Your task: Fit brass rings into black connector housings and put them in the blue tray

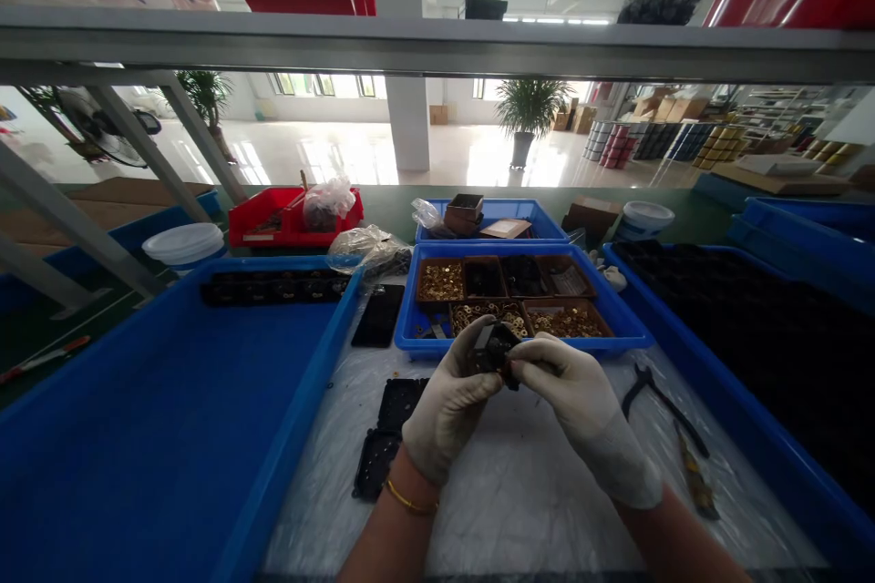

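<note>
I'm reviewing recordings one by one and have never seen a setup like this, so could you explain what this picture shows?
There is no robot here: a person works with two gloved hands, seen by one camera worn on the head, looking forward and down. The left hand holds a small black part, and the fingers of the right hand are at its edge. Beneath lies a plastic-covered worktop. Behind the hands, a blue tray holds small boxes, some with gold-coloured metal pieces. A larger blue tray on the left has a row of black parts at its far end. Pliers and a yellow-handled tool lie to the right.
</note>
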`<state>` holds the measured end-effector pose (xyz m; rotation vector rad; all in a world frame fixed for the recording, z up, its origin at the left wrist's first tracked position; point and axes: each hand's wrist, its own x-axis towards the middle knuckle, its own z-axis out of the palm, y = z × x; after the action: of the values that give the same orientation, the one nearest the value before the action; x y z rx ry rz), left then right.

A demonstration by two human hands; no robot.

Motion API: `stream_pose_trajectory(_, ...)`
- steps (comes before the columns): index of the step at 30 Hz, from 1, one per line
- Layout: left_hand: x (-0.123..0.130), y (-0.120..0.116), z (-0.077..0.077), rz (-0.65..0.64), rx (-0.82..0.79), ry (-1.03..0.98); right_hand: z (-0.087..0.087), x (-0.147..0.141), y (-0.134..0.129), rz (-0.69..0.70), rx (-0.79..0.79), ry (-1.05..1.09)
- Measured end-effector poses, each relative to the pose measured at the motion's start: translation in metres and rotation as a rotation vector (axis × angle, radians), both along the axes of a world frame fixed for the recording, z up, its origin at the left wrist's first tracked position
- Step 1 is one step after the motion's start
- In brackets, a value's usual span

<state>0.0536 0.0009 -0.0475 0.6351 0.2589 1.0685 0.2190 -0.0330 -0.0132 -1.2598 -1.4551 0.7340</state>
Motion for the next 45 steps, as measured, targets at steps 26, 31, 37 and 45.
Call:
stream_pose_trajectory(26, -0.0058, -0.0036, 0.0095, 0.013, 0.109, 0.120, 0.0039, -0.0021, -0.0064, 0.059, -0.001, 0.030)
stream_pose_trajectory(31, -0.0069, -0.0035, 0.0081, 0.017, 0.155, 0.147, 0.0035, -0.0021, -0.0066, 0.052, 0.027, 0.014)
stream_pose_trajectory(37, -0.0082, -0.0035, 0.0073, 0.014, 0.193, 0.157, 0.0006, -0.0006, -0.0060, 0.067, 0.039, 0.019)
stream_pose_trajectory(45, -0.0095, -0.0047, 0.0104, 0.026, 0.190, 0.166, 0.0001, 0.0041, -0.0058, 0.132, 0.088, 0.018)
